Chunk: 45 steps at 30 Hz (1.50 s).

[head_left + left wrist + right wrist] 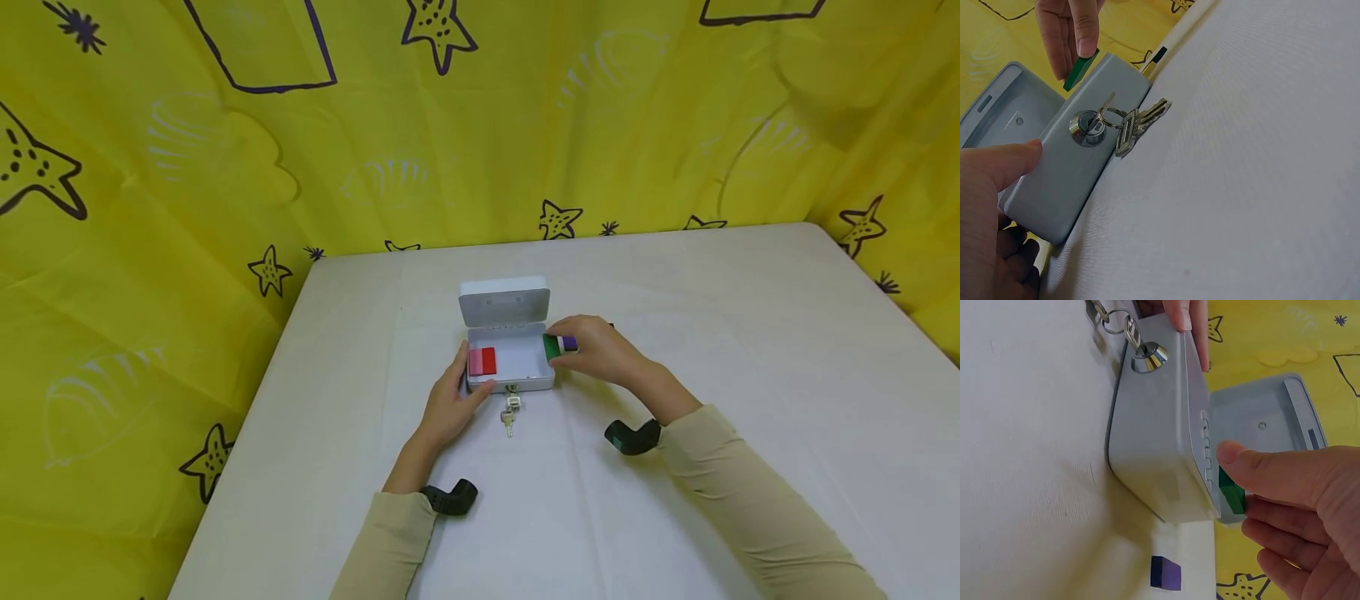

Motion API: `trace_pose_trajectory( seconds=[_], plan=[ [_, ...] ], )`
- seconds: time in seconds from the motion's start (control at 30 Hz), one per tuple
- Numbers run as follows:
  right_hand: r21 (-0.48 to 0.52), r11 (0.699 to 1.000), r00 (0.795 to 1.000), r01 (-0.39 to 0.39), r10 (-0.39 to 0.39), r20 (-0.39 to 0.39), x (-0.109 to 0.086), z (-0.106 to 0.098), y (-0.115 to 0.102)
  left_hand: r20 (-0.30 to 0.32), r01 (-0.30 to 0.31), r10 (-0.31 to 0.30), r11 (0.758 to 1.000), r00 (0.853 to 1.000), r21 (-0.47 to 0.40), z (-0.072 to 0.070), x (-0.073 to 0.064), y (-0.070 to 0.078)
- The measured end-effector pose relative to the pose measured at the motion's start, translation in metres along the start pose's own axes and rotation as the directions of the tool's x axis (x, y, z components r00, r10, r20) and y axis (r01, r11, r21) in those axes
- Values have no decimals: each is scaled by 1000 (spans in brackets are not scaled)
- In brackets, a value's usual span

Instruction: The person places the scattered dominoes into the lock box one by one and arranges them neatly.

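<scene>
A small grey metal cash box (523,384) stands on the table with its lid (504,307) raised. Inside, against the left wall, a pink block (475,362) and a red block (489,360) lie side by side. My left hand (447,403) grips the box's left end, thumb on the front rim and fingers round the side. Between thumb and fingers, my right hand (597,350) pinches a green block (1232,495) at the box's right rim. From the front lock (1149,357) hang keys (1141,125) on a ring.
A purple block (1167,573) lies on the table just right of the box, partly hidden by my right hand in the head view. The white-covered table (480,533) meets a yellow patterned curtain (480,150) behind and at both sides.
</scene>
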State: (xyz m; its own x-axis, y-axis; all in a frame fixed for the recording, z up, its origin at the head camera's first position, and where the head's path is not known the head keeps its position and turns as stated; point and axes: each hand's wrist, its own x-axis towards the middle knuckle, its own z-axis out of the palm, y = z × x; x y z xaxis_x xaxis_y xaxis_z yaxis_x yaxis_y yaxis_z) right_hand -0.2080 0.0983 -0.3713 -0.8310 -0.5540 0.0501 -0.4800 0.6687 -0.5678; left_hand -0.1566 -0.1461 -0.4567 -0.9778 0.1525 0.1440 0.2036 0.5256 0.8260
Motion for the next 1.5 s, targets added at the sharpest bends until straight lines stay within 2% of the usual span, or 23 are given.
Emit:
trace_pose_trajectory(
  seconds=[0.13,0.37,0.6,1.1,1.5],
  plan=[
    [4,1000,1000,-11,11,11,2,4,-3,3,0,0,1000,1000,0,1,0,0],
    [-11,1000,1000,15,-15,2,7,11,-7,4,17,-17,1000,1000,8,1,0,-1],
    [-37,999,999,5,-4,36,14,17,-13,0,4,-4,1000,1000,-1,1,0,-2],
    [-53,998,999,32,-30,44,26,29,-17,2,-16,16,1000,1000,4,-1,0,0],
    [-22,999,996,42,-40,75,33,38,-17,3,-4,4,1000,1000,-5,-2,0,1]
  ],
)
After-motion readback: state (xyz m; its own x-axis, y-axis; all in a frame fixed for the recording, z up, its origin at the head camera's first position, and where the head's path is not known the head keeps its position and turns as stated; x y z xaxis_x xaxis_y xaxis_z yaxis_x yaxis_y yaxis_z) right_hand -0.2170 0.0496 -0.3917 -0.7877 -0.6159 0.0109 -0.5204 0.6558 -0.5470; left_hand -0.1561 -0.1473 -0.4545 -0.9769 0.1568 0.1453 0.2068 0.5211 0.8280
